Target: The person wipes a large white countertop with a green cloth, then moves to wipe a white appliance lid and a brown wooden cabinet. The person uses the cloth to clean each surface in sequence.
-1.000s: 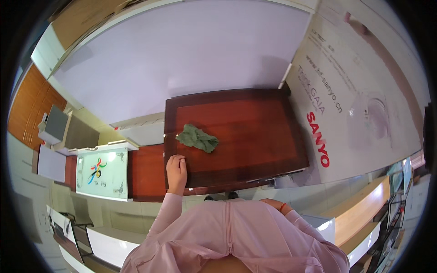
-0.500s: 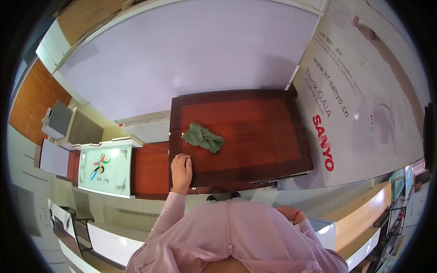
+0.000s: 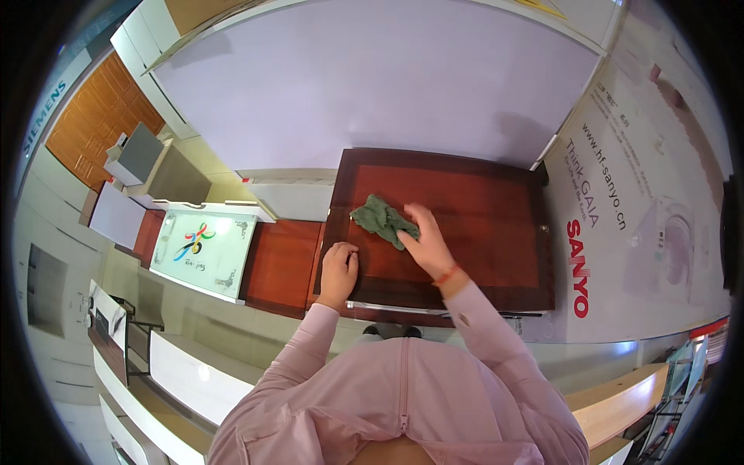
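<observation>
A crumpled dark green cloth (image 3: 377, 219) lies on the reddish-brown wooden table (image 3: 473, 240), toward its left side. My right hand (image 3: 428, 242) is over the cloth's right end, thumb touching the fabric. Its fingers are apart from the thumb, with a fold of cloth between them, not visibly gripped. A red band circles that wrist. My left hand (image 3: 339, 273) rests on the dark border at the table's near left corner. Its fingers are curled in, and nothing shows in them.
Left of the table, a lower reddish surface (image 3: 280, 260) carries a pale glass-topped panel (image 3: 203, 248) with a colourful emblem. A pale partition (image 3: 372, 77) stands behind. At the right is a large white printed board (image 3: 620, 209). A thin metal strip (image 3: 395, 308) runs along the near edge.
My right hand has come up from beside my body to the cloth. My left hand stays at the table's corner. The whole view has shifted and turned slightly.
</observation>
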Motion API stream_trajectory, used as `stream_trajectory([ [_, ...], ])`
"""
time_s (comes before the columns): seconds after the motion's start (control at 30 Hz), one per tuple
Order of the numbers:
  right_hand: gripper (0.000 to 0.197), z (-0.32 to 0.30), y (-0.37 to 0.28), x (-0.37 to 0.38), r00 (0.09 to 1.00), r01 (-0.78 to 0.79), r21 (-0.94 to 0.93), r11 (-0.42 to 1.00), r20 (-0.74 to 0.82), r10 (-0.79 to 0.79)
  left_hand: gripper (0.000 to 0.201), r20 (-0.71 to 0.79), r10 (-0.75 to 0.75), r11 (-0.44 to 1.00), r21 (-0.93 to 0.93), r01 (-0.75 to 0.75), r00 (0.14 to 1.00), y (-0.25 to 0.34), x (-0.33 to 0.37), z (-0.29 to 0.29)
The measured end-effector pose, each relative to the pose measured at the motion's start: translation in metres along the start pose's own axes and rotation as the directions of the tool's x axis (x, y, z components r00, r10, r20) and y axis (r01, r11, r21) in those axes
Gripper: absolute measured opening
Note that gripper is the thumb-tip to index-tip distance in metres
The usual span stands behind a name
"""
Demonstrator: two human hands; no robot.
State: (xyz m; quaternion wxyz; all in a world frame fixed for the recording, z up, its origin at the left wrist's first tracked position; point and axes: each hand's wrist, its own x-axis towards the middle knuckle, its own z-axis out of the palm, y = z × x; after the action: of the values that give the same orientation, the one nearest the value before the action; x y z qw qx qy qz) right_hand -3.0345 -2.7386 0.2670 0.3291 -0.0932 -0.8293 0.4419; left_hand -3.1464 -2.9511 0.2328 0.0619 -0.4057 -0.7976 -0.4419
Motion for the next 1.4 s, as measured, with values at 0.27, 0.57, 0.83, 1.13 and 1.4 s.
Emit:
stream_trajectory([
  [0.27,0.043,0.069,0.011,-0.006,0.963,0.131,-0.39,0.911,0.27,-0.023,0.008,-0.008,0.037,0.998,0.058,-0.036,0.999,0.001,0.001,0.001],
  [0.57,0.031,-0.131,0.062,-0.074,0.993,-0.109,-0.768,0.631,-0.054,0.106,0.008,-0.01,0.06,0.997,0.043,-0.06,0.998,-0.001,0.003,0.001],
  [0.83,0.032,-0.094,0.053,-0.067,0.959,-0.273,-0.727,0.63,-0.254,0.123,0.01,0.006,0.023,0.998,0.057,-0.024,1.0,-0.001,0.006,0.005],
  [1.13,0.039,-0.127,0.03,-0.119,0.975,-0.221,-0.733,0.643,-0.148,0.166,0.011,0.023,0.032,0.997,0.068,-0.034,0.999,-0.004,0.001,0.0],
  [1.4,0.05,-0.214,0.047,-0.214,0.772,-0.634,-0.711,0.303,-0.561,0.298,0.011,0.053,0.069,0.993,0.089,-0.074,0.996,0.005,-0.004,-0.003],
])
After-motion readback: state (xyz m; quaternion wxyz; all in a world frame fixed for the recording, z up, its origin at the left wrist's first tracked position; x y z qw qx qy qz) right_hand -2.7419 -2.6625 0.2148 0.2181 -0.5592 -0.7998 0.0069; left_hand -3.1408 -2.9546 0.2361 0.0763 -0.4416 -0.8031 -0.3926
